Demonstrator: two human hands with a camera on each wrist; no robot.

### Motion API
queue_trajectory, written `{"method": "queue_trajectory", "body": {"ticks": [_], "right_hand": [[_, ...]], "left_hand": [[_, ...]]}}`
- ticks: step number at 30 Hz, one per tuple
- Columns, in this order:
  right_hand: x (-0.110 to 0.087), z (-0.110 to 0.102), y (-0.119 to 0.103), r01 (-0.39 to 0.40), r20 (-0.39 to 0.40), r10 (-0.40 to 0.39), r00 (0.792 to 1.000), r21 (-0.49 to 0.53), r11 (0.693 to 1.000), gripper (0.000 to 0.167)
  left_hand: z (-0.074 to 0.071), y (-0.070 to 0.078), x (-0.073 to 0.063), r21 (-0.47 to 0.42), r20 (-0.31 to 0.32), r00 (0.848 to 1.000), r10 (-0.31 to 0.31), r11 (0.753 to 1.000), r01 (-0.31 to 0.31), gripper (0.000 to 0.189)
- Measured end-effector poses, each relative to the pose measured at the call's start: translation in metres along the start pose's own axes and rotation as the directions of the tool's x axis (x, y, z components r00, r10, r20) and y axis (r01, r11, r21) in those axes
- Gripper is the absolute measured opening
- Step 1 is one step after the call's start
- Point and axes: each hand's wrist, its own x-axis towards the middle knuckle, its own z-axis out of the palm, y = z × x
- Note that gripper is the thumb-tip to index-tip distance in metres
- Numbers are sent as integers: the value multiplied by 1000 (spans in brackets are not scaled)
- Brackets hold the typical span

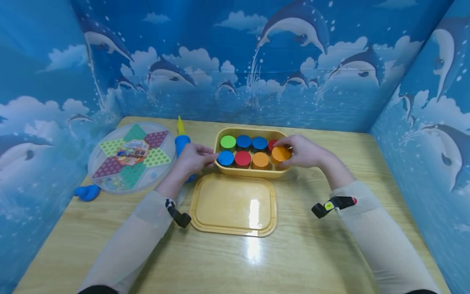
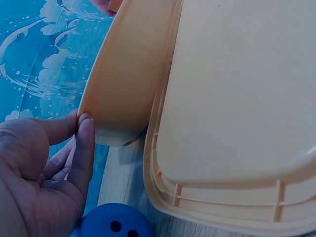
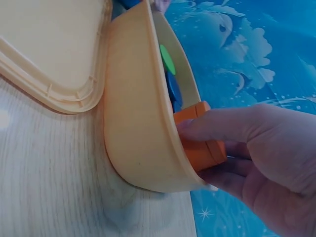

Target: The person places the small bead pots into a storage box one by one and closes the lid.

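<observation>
My left hand (image 1: 195,158) pinches the left end of the yellow plastic box (image 1: 253,174); the left wrist view shows thumb and fingertip on its rim (image 2: 82,111). Inside stand two rows of round lidded tubs: a green tub (image 1: 228,142), blue ones, red ones and an orange tub (image 1: 260,159). At the box's right end, my right hand (image 1: 302,152) grips another orange tub (image 1: 280,154) between thumb and fingers. In the right wrist view this orange tub (image 3: 202,153) leans at the rim, partly above it. My fingers partly cover a red tub (image 1: 272,144) behind it.
The box's yellow lid (image 1: 234,204) lies on the table in front of it. On the left are a round star-patterned game board (image 1: 132,157), a blue tube (image 1: 182,143) with a yellow tip, and a blue object (image 1: 87,192). Dolphin-print walls (image 1: 235,61) border the table.
</observation>
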Motion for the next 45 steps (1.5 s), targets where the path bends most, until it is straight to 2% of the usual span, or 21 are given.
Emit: {"method": "queue_trajectory", "body": {"ticks": [7, 22, 34, 38, 45], "right_hand": [[9, 5, -1, -3, 67, 6, 998, -44, 999, 55], [17, 14, -6, -18, 66, 28, 997, -145, 989, 55], [20, 19, -7, -32, 74, 43, 996, -145, 989, 51], [20, 20, -4, -18, 60, 27, 998, -138, 990, 52], [13, 18, -3, -4, 26, 6, 1000, -67, 998, 55]], "left_hand": [[0, 0, -2, -4, 7, 1000, 5, 1000, -5, 34], [-1, 0, 0, -23, 18, 1000, 13, 1000, -12, 35], [-2, 0, 0, -19, 24, 1000, 11, 1000, -10, 38], [-2, 1, 0, -13, 24, 1000, 0, 1000, 0, 38], [-4, 4, -2, 2, 32, 999, 13, 1000, -13, 39]]}}
